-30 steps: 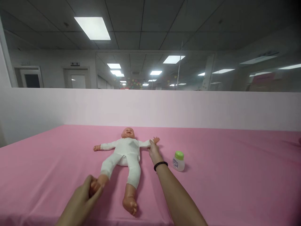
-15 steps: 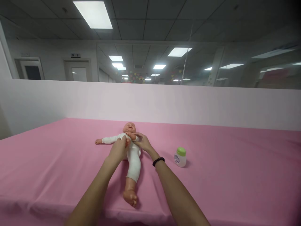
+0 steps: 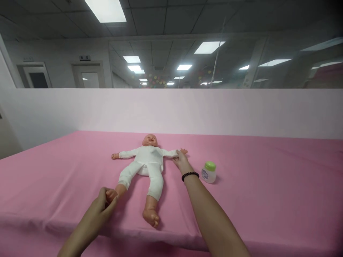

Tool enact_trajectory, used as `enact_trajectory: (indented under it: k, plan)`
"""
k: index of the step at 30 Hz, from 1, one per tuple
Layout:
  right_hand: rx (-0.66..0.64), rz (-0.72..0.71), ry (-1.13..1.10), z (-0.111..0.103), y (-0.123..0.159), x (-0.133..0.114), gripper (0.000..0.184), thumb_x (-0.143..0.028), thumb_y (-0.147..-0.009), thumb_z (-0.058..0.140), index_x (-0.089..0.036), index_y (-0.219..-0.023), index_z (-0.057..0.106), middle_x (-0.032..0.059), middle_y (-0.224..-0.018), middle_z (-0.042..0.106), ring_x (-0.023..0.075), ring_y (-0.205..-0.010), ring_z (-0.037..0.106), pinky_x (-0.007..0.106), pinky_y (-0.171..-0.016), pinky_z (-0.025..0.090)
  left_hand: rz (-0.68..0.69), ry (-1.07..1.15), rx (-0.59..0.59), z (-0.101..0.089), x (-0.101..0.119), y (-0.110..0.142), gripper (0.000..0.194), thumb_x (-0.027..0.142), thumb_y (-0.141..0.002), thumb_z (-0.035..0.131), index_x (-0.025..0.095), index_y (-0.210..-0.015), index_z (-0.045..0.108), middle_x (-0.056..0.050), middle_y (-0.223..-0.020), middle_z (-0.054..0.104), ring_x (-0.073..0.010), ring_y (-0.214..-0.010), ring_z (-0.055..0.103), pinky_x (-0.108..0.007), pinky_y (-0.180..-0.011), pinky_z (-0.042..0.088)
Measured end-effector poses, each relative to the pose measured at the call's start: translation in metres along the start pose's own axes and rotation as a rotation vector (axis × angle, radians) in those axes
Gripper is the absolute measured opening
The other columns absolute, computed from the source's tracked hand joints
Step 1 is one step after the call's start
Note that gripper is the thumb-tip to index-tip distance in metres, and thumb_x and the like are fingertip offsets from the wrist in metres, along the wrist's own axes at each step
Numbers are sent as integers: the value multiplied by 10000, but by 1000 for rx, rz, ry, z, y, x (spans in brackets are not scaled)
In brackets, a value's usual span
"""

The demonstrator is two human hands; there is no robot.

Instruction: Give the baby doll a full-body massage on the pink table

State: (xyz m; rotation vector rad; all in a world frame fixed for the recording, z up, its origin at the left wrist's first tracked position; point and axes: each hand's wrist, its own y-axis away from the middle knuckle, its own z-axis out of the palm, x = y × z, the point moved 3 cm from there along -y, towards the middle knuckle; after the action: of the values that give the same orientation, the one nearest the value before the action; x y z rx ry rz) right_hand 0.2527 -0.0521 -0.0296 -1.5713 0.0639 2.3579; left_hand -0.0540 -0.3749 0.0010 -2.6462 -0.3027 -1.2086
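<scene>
A baby doll [image 3: 148, 156] in a white outfit lies on its back, head away from me, arms and legs spread. My left hand [image 3: 104, 205] is closed around its foot at the left, with the toes showing between my fingers. At the doll's outstretched arm on the right, my right hand [image 3: 182, 162] grips the sleeve near the wrist; the doll's small hand sticks out beyond my fingers. A black coiled band sits on my right wrist. The doll's other arm and other leg rest untouched on the pink cover.
A pink cover [image 3: 254, 192] spreads over the table, its front edge dropping off close to me. To the right of my right hand stands a clear jar with a green lid [image 3: 209, 172]. Behind the table runs a white low wall [image 3: 203, 110] topped with glass.
My left hand has drawn the doll's foot from its chest down to the lower left, straightening the leg. My right hand has moved the doll's arm from across the chest out to the right.
</scene>
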Motion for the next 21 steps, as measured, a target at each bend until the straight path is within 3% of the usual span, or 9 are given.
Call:
enact_trajectory:
  k: [3,5,8,10,12,15,19,21]
  plan:
    - [-17,-13,-45,15,5,-13,339,-279,-744,654,-200,-1070,604,102,-1052,697,250,-961,692,417,-851,582,142,48,126,0,31,-24,422,665,-882,446,249,-911,384,-17,-872,596,-216,-776,607,-321,-673,489]
    - [-102,-86,-46,32,16,-27,456,-252,-663,739,-194,-1103,635,83,-1082,714,238,-984,684,390,-900,561,266,76,132,7,62,-46,321,559,-943,432,247,-974,368,-41,-959,615,-224,-846,628,-325,-708,494]
    - [-483,-242,104,59,44,-44,513,-186,-560,816,-201,-1064,717,63,-1098,741,252,-1054,667,398,-970,520,350,-33,-9,33,102,-81,197,419,-968,421,238,-957,344,-87,-981,619,-239,-834,633,-332,-685,472]
    - [-728,-323,247,68,63,-50,462,-168,-571,815,-214,-1027,755,60,-1126,744,268,-1119,646,421,-1011,489,340,-161,-110,51,114,-98,115,313,-947,432,233,-931,351,-122,-1014,615,-233,-792,626,-328,-659,450]
    - [-788,-345,318,67,70,-51,420,-164,-597,804,-222,-1011,770,60,-1137,743,268,-1129,639,426,-1020,478,330,-181,-151,59,115,-101,78,267,-929,433,229,-935,365,-135,-1039,615,-227,-781,620,-325,-657,442]
    - [-609,-305,213,56,55,-47,445,-194,-615,806,-208,-1055,742,73,-1129,738,243,-1061,658,390,-967,508,337,-23,-131,49,98,-81,130,352,-953,418,240,-980,358,-81,-974,624,-220,-778,611,-323,-673,457]
    - [-92,-67,-36,25,19,-27,408,-266,-698,727,-183,-1089,642,80,-1049,719,219,-943,687,350,-830,569,251,143,88,20,47,-31,242,475,-947,432,259,-989,331,-6,-901,553,-188,-779,579,-316,-739,487]
    - [82,61,-42,9,11,-14,343,-274,-760,638,-184,-1090,610,95,-1013,704,230,-930,693,355,-774,583,167,133,127,11,21,-10,293,519,-917,454,257,-971,335,7,-864,531,-185,-755,571,-316,-721,490]
